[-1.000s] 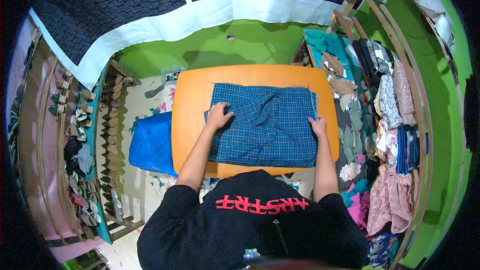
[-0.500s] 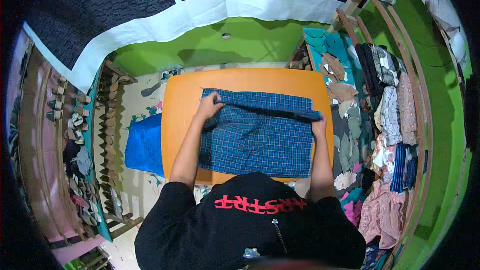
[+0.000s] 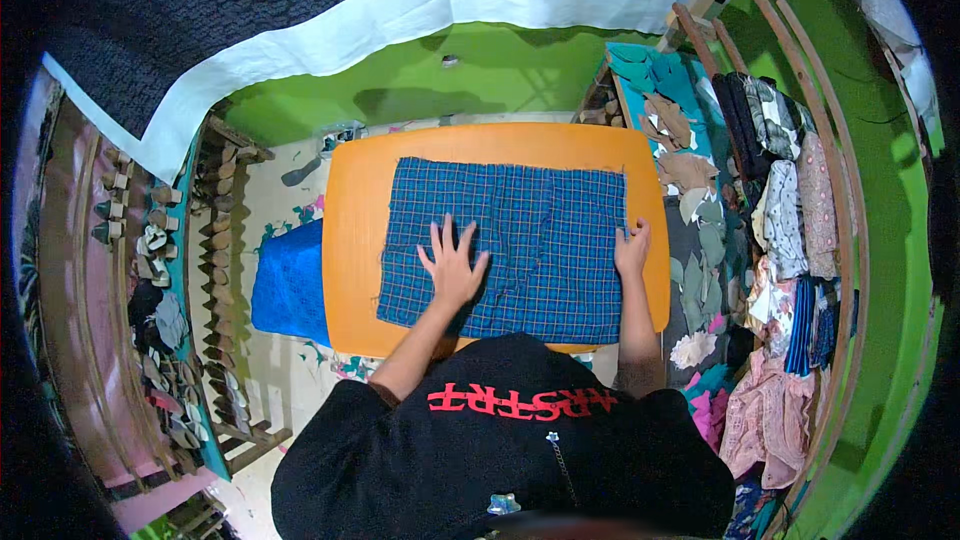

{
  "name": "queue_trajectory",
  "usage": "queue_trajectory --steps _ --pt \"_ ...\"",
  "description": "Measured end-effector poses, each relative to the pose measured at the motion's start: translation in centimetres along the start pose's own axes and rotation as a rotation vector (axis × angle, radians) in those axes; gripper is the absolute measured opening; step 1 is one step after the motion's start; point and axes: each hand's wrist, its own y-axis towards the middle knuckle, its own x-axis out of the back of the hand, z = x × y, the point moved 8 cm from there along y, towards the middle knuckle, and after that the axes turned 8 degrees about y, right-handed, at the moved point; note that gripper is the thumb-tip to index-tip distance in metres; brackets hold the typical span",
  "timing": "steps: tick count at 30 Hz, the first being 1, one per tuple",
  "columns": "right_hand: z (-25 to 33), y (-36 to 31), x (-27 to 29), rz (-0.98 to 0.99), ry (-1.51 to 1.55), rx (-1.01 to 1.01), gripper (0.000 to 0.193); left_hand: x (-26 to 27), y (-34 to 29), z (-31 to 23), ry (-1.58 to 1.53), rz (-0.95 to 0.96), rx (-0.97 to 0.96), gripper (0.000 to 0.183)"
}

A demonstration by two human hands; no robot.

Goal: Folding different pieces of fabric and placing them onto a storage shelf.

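Observation:
A blue-green checked cloth point(image 3: 540, 240) with frayed edges lies spread out on an orange table point(image 3: 490, 140). Slight wrinkles run across its middle. My left hand point(image 3: 455, 268) rests over the left half of the cloth, fingers spread and holding nothing. At the right edge of the cloth is my right hand point(image 3: 632, 248), its fingers partly curled near the border. Whether those fingers pinch the fabric cannot be made out.
A blue cloth-covered piece point(image 3: 288, 282) stands left of the table. Shoe racks point(image 3: 215, 290) line the left side. On the right, scraps point(image 3: 700, 230) lie on a low surface beside folded garments point(image 3: 785, 210) on a wooden rack.
The far edge of the cloth, folded toward me before, now lies flat. My left hand has let go and moved nearer to me, fingers spreading. My right hand has shifted slightly.

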Motion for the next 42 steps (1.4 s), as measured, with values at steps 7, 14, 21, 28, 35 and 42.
queue_trajectory --steps 7,14,21,28,35,42 --pt "6.1 -12.2 0.1 0.161 -0.402 0.261 0.062 -2.7 -4.9 2.9 0.196 0.014 0.059 0.060" --pt "2.5 -14.4 -1.3 0.320 -0.393 0.298 0.062 -0.9 -6.1 7.8 0.164 -0.107 0.153 0.059" --pt "5.2 -15.8 -1.6 0.208 -0.412 0.220 0.059 1.5 -8.5 14.5 0.208 -0.221 0.431 0.070" --pt "9.9 -23.0 -1.7 0.507 -0.161 0.555 0.078 1.1 -11.1 18.1 0.027 0.155 0.546 0.053" --pt "6.3 -23.6 -1.1 0.447 -0.222 0.663 0.063 -3.5 -11.6 18.2 -1.120 0.746 0.676 0.028" --pt "7.5 -23.0 0.7 0.466 -0.105 0.613 0.039 -1.0 -8.5 14.5 -2.096 0.534 0.777 0.023"
